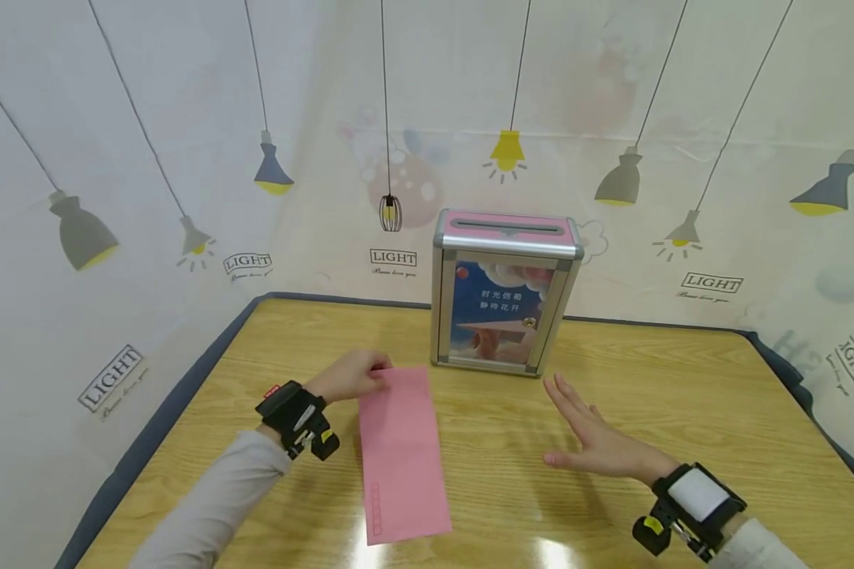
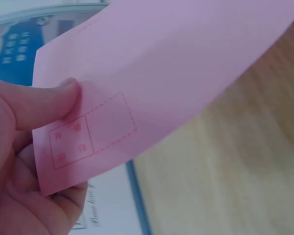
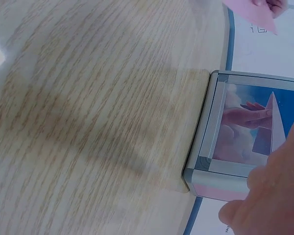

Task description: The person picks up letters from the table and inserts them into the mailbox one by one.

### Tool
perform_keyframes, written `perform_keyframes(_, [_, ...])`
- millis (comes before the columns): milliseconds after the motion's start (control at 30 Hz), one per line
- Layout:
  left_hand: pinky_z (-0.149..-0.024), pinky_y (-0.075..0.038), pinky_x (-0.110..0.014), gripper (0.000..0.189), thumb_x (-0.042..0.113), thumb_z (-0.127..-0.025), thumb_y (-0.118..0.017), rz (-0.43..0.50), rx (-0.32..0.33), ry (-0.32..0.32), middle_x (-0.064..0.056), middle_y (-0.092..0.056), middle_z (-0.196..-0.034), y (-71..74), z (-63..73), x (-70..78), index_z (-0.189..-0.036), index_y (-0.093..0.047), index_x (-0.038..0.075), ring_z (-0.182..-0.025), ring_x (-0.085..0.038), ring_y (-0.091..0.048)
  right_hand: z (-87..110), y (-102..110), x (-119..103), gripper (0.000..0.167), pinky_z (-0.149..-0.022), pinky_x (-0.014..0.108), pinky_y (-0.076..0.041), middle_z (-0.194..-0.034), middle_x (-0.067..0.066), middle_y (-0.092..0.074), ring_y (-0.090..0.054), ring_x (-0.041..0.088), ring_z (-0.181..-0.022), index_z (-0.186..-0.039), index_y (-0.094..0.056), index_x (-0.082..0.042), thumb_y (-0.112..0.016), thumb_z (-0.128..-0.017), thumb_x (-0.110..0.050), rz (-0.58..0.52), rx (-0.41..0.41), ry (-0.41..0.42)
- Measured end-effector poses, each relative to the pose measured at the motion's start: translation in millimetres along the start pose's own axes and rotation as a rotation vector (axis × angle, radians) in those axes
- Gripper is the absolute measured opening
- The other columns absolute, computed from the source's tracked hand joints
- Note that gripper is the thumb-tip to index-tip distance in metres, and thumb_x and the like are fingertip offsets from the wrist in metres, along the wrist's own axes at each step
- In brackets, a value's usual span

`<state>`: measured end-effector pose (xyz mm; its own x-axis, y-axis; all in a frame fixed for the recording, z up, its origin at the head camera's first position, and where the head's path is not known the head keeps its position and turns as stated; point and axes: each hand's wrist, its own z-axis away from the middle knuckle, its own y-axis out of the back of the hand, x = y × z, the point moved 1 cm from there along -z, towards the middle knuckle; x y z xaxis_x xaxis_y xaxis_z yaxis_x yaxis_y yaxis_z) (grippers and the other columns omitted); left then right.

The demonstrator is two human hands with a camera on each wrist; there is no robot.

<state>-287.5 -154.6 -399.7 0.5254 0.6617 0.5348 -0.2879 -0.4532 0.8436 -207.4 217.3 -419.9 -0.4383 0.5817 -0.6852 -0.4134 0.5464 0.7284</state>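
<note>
A pink envelope with red printed boxes is pinched at its far end by my left hand. In the left wrist view the thumb lies on the printed face of the envelope, fingers curled behind it. My right hand is held over the table with fingers spread and nothing in it. Just beyond that hand stands a mailbox with a silver frame, a pink top with a long slot, and a blue picture panel with a small lock on its front.
The wooden table has a dark blue edge and meets a cloth backdrop printed with hanging lamps. The mailbox stands near the table's back edge, right of the envelope.
</note>
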Motion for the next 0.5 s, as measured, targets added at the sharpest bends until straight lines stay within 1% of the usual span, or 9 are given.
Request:
perform_keyframes(233, [-0.053,-0.030,-0.020,0.006,0.006,-0.080,-0.064,-0.015,-0.055,-0.023,0.004,-0.037,-0.060,28.6,-11.8,31.5,-0.077,-0.059,0.003,-0.056,-0.008,-0.035,-3.7,4,-2,0.094,-0.091,0.074,0.002,-0.148,0.023,0.012,0.007,0.046,-0.133,-0.147,0.006,-0.016,-0.063,-0.084,-0.030,0.003,-0.004,0.012])
perform_keyframes(400, [-0.053,-0.032,-0.020,0.005,0.006,-0.079,-0.064,-0.034,-0.072,-0.003,0.002,-0.043,-0.063,44.3,-18.9,52.0,-0.079,-0.060,0.003,-0.058,-0.009,-0.039,-7.8,9,-4,0.094,-0.094,0.071,0.004,-0.148,0.022,0.012,0.007,0.046,-0.133,-0.147,0.006,-0.016,-0.062,-0.084,-0.029,-0.001,0.004,0.027])
perform_keyframes(500, [-0.053,-0.033,-0.020,0.004,0.007,-0.080,-0.064,-0.035,-0.081,-0.007,0.001,-0.045,-0.064,51.4,-23.7,62.9,-0.079,-0.061,0.003,-0.058,-0.010,-0.040,-11.0,10,-6,0.094,-0.095,0.071,-0.001,-0.149,0.022,0.010,0.005,0.046,-0.133,-0.146,0.007,-0.017,-0.062,-0.085,-0.031,-0.023,0.008,0.030])
